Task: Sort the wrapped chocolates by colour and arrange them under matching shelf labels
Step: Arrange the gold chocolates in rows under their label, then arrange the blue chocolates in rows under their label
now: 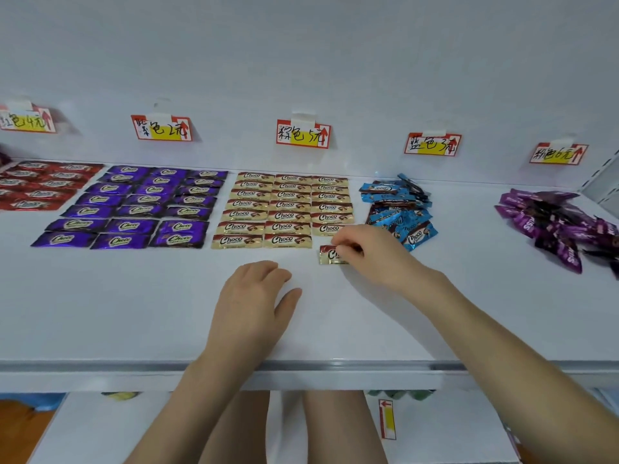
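Observation:
My right hand (365, 252) pinches a gold-wrapped chocolate (327, 256) just below the third column of the gold grid (283, 209), which lies under the brown label (303, 134). My left hand (251, 303) rests on the shelf with fingers curled loosely, holding nothing. Neat rows of red chocolates (40, 185) and purple chocolates (134, 205) lie under their labels (28, 120) (162, 128). A loose pile of blue chocolates (398, 209) sits below the blue label (432, 144). Magenta chocolates (556, 222) lie heaped under the pink label (557, 154).
The white shelf board (167, 313) ends at a metal front edge (335, 366). A white back wall carries the labels. A lower shelf below bears a small yellow-and-red tag (387, 420). A perforated side panel (603, 182) closes the shelf at the right.

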The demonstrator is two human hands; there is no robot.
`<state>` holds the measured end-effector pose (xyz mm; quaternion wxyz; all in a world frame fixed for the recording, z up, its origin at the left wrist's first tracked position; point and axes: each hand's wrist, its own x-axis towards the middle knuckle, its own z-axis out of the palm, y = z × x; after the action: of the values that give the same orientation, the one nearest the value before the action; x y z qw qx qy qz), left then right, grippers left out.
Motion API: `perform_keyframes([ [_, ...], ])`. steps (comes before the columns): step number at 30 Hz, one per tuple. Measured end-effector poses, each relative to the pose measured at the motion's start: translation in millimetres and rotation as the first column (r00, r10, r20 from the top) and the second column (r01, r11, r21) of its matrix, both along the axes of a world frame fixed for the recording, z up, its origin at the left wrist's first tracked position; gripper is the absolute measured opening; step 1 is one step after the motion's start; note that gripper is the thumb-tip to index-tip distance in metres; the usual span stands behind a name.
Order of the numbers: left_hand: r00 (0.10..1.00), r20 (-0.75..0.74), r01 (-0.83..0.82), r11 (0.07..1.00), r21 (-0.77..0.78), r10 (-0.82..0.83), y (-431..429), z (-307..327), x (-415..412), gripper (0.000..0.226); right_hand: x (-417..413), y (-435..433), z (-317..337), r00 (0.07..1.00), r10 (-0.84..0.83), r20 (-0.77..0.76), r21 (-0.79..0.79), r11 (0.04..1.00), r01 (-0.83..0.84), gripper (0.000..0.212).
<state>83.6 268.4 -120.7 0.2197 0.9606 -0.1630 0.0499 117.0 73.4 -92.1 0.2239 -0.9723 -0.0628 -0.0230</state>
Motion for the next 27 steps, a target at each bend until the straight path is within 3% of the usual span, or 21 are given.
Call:
perform_keyframes([
  [5,1.0,0.0,-0.02,1.0,0.009,0.02,1,-4,1,0.041,-30,6,-21,0.964,-0.043,0.261,-0.063,0.996,0.061,0.028],
  [9,0.999,0.009,-0.031,0.999,0.012,0.031,0,-6,2,0.041,-40,10,-27,0.974,0.006,0.226,-0.167,0.985,0.032,0.03],
  [27,0.999,0.028,-0.026,0.999,-0.044,0.027,2,-9,2,0.04,-18,13,-31,0.971,0.017,0.237,-0.137,0.991,0.015,0.029],
])
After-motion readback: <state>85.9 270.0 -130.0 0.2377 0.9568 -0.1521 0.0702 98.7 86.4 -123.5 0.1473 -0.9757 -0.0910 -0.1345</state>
